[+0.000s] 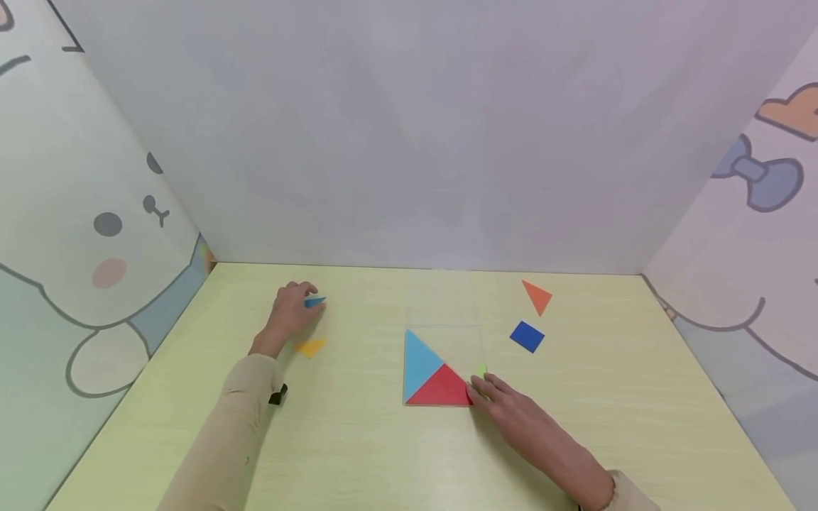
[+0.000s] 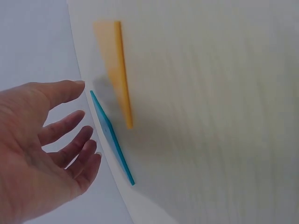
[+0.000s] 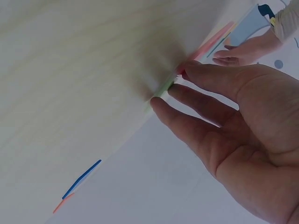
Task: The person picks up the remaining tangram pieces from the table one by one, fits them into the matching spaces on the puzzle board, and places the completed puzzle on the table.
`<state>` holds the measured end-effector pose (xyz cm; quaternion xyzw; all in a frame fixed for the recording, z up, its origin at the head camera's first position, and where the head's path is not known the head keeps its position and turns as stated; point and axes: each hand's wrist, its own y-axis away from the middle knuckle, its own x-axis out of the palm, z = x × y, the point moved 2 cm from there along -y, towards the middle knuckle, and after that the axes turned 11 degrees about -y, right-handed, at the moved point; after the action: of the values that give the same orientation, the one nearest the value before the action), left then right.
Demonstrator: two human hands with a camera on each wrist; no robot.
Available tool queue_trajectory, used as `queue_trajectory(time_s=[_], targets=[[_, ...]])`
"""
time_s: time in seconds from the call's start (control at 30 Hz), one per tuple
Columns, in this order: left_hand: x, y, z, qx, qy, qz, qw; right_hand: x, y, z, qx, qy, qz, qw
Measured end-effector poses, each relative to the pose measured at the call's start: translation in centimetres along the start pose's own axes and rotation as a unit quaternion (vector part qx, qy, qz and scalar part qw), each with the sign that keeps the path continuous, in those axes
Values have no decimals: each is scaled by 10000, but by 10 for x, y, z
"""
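Observation:
At the table's left, my left hand (image 1: 292, 312) hovers around a flat blue piece (image 1: 314, 301), thumb and fingers loosely bent. In the left wrist view the blue piece (image 2: 112, 135) lies just off the fingertips, and a yellow-orange piece (image 2: 122, 74) sits beside it. My right hand (image 1: 520, 422) reaches to the middle, its extended fingers touching a mostly hidden light green piece (image 1: 482, 370). Its thumb is at the right corner of a red triangle (image 1: 441, 389). That red triangle lies edge to edge with a light blue triangle (image 1: 422, 365).
An orange-red triangle (image 1: 538, 297) and a dark blue four-sided piece (image 1: 527, 336) lie at the right. Faint straight lines mark the pale table (image 1: 358, 440) behind the joined triangles. A grey wall (image 1: 409, 142) rises at the back, with patterned panels on both sides.

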<state>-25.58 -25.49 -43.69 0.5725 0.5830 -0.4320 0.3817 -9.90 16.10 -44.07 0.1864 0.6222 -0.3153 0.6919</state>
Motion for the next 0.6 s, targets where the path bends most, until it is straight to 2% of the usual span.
queue_trajectory(time_s=[0.33, 0.6], targets=[[-2, -1, 5, -262, -208, 232, 9992, 0, 1, 0, -92, 53, -154, 9998], [1, -1, 11, -386, -296, 329, 9983, 0, 1, 0, -68, 67, -98, 9999]])
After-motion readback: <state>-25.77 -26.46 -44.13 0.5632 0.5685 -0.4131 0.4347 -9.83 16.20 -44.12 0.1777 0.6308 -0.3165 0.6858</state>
